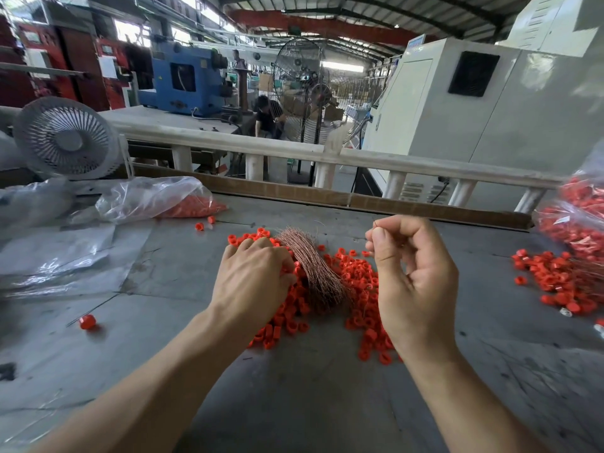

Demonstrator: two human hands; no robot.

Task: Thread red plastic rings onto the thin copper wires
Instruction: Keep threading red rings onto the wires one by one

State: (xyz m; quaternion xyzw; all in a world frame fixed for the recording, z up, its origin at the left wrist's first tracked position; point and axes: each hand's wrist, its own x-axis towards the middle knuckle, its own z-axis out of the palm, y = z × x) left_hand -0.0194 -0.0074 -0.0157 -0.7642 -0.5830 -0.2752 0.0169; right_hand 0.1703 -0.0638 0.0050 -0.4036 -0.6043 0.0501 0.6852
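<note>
A: From the head view, where does the work stand?

B: The right hand [413, 276] is raised above the table [310, 403], thumb and forefinger pinched on one thin wire [376, 225] whose tip pokes up just past the fingertips. No ring shows on that wire.

A: And the left?

B: The left hand [253, 279] lies palm down on the ring pile [359, 289], fingers curled into the rings just beside the wire bundle [313, 266]. Whether it has one pinched cannot be told; the fingertips are hidden.

A: So which step is it?

B: Likely picking a ring to feed onto the held wire. The next move calls for bringing a single ring up, hole lined with the wire tip, while the right hand keeps the wire steady.

A: Other stock?

B: More rings lie at the right by a full bag [578, 217], and another bag [157, 201] sits to the left, near a fan [65, 138].
</note>
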